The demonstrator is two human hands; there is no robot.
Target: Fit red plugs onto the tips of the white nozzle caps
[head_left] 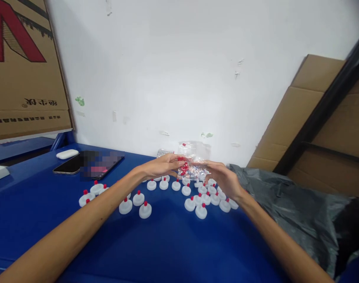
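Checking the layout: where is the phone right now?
In the head view the phone lies far left on the blue table, beside a small white case, left of the white caps.

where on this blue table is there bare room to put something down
Bare blue table lies in front, between the forearms and below the white caps. Crowded: under both hands, left hand and right hand, at the clear bag; phone far left; grey bag right.

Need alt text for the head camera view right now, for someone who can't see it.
Both hands, left hand and right hand, hold a clear plastic bag of small red pieces above a blue table. White caps with red tips are scattered beneath them. A phone lies at the left, a dark plastic sheet at the right.
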